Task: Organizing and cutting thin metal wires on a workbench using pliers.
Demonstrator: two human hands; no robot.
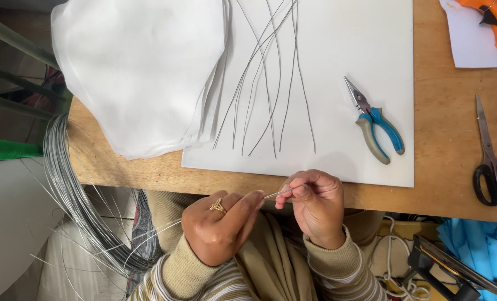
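Left hand [220, 226] and right hand [315, 206] both pinched shut on a thin wire [277, 194], fingertips nearly meeting. Beyond the fingers, loose cut wires [270, 83] and pliers [374, 122] on a white board [371, 33].

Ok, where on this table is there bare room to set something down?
Free: the white board right of the cut wires, above the pliers, and bare wood between board and scissors. Crowded: the fabric stack and wires.
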